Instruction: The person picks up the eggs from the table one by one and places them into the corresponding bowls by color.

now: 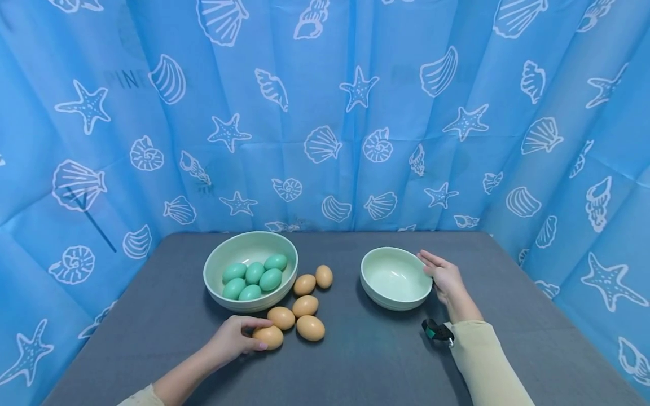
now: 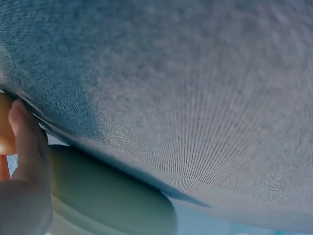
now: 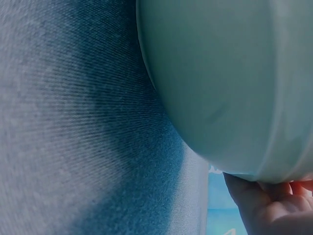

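Your left hand point(image 1: 235, 339) pinches an egg point(image 1: 270, 338); your right hand point(image 1: 448, 282), fingers point(image 1: 430, 257) fairly straight, touches a bowl point(image 1: 393, 279) well inside the counter's point(image 1: 350, 361) right edge.

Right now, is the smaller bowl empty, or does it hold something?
Empty. In the head view, the smaller bowl shows its bare inside, with only light reflections.
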Demonstrator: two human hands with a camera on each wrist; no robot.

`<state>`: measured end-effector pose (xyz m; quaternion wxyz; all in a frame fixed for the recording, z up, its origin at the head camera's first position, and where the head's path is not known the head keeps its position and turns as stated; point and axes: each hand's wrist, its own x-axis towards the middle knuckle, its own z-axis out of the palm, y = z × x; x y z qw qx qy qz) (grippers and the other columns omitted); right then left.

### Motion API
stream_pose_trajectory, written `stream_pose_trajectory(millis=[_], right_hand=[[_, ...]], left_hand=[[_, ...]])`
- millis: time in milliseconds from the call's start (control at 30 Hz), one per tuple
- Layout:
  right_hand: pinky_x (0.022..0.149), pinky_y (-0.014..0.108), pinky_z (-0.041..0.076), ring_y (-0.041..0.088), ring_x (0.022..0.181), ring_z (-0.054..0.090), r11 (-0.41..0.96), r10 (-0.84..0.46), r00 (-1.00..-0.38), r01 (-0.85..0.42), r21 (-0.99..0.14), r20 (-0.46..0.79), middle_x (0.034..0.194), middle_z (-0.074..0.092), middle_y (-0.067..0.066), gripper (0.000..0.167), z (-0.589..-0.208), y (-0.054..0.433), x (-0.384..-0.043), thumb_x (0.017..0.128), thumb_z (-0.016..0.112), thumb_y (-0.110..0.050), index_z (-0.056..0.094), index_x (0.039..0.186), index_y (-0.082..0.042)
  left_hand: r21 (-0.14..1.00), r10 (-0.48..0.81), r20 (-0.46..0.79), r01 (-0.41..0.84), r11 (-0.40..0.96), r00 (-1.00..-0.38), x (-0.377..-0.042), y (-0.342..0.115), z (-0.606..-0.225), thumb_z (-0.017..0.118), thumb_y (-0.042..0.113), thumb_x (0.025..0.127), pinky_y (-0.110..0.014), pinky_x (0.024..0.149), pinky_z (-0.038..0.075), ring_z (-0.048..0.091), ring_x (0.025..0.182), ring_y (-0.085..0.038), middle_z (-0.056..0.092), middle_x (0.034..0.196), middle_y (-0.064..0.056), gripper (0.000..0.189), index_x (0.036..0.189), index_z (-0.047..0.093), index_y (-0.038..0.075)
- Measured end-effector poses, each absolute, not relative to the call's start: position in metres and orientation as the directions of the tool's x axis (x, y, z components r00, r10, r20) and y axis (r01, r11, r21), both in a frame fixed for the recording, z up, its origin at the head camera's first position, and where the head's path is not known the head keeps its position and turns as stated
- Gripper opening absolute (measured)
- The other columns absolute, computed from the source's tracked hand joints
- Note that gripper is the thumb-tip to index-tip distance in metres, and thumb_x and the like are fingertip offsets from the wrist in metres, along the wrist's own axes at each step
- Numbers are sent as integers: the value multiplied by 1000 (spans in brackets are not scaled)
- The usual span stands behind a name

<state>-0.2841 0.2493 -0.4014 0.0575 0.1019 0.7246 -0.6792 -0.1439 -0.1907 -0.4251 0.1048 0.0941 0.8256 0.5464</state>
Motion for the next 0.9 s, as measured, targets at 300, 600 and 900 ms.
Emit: stream_pose_trajectory(millis=[300, 600, 900], right_hand=[[117, 49, 14, 29, 144, 19, 50, 74, -974, 220, -974, -216, 152, 29, 14, 51, -401, 249, -283, 101, 38, 2, 29, 151, -4], [117, 49, 16, 28, 145, 18, 47, 80, -969, 237, -970, -233, 152, 29, 13, 51, -399, 248, -283, 102, 38, 1, 30, 151, -6], [117, 48, 16, 28, 144, 20, 50, 97, -967, 240, -969, -235, 152, 31, 13, 50, -399, 247, -283, 102, 40, 1, 31, 151, -5]], left_hand=[[933, 289, -40, 67, 353, -957, -144, -186, -417, 78, -2, 77, -37, 54, 57, 63, 72, -19, 60, 117, -27, 43, 117, 64, -12], [950, 295, -31, 64, 306, -955, -149, -177, -406, 77, 8, 83, -38, 66, 59, 67, 87, -18, 54, 128, -30, 48, 124, 60, -9], [963, 343, -34, 62, 263, -939, -154, -162, -398, 74, 12, 87, -38, 63, 57, 67, 87, -19, 58, 125, -24, 51, 129, 56, -9]])
